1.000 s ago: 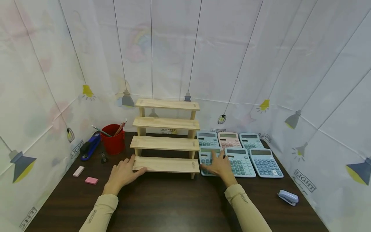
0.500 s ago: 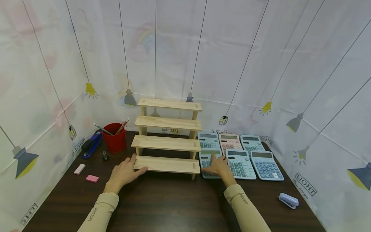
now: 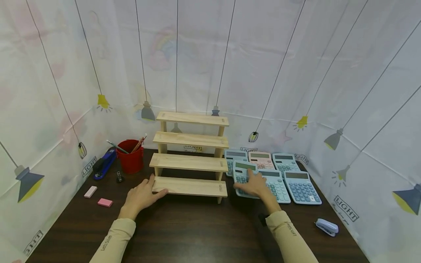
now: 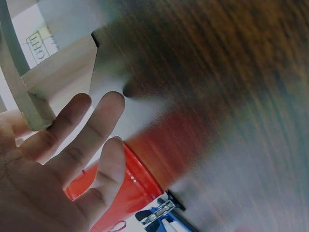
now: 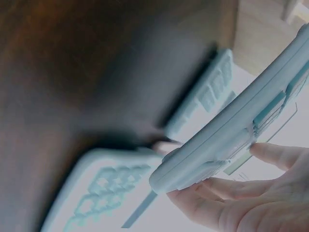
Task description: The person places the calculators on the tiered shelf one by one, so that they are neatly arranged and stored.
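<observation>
In the head view my right hand [image 3: 255, 185] grips a light blue calculator [image 3: 245, 166] by its sides. In the right wrist view this calculator [image 5: 227, 125] is tilted and off the table, above its neighbours. My left hand [image 3: 142, 196] lies at the left end of the lowest shelf of a wooden step rack [image 3: 189, 186]. Seen from the left wrist, the fingers [image 4: 82, 140] are extended and slightly bent, and the index finger is against the shelf's end; the thumb is mostly hidden.
Other calculators stand in two rows at the right, including a pink one [image 3: 260, 160] and a blue one [image 3: 302, 187]. A pale stapler [image 3: 327, 227] lies at front right. At left are a red bucket [image 3: 130, 160] with pencils, a blue stapler [image 3: 104, 164], and erasers [image 3: 105, 202].
My right hand has lifted the calculator from the front row and shifted it slightly right, over the one beside it. The left hand stays at the rack.
</observation>
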Demonstrator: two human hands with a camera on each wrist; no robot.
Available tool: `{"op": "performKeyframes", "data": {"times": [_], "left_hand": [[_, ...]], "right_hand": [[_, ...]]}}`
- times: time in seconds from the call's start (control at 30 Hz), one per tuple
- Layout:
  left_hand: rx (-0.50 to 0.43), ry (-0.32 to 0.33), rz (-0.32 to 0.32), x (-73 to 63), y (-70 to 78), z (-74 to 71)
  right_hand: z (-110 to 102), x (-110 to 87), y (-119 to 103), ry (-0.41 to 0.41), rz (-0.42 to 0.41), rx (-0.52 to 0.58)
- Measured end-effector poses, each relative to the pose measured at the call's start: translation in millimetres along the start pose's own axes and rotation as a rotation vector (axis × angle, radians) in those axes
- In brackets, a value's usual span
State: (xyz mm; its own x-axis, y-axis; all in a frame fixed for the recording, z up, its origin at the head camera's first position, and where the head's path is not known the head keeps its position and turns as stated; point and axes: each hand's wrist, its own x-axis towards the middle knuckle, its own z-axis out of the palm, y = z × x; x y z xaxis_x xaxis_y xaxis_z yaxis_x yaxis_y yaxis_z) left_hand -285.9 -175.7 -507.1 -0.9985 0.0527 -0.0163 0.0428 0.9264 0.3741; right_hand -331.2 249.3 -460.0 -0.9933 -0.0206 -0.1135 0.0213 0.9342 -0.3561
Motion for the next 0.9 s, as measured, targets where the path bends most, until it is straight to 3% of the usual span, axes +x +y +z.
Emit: {"op": "performKeyframes", "data": {"times": [0.27, 0.5, 0.9], "left_hand": [[0.017, 0.012, 0.010, -0.2, -0.7, -0.1], [0.024, 0.009, -0.001, -0.7, -0.1, -1.2], [0.019, 0.031, -0.010, 3.1, -3.4, 2.4]], "right_hand": [[-36.5, 11.8, -9.7, 0.063, -0.021, -0.012], [-68.1, 27.2, -32.9, 0.153, -0.086, 0.015], [-90.3, 63.9, -85.0, 0.337, -0.210, 0.122]]}}
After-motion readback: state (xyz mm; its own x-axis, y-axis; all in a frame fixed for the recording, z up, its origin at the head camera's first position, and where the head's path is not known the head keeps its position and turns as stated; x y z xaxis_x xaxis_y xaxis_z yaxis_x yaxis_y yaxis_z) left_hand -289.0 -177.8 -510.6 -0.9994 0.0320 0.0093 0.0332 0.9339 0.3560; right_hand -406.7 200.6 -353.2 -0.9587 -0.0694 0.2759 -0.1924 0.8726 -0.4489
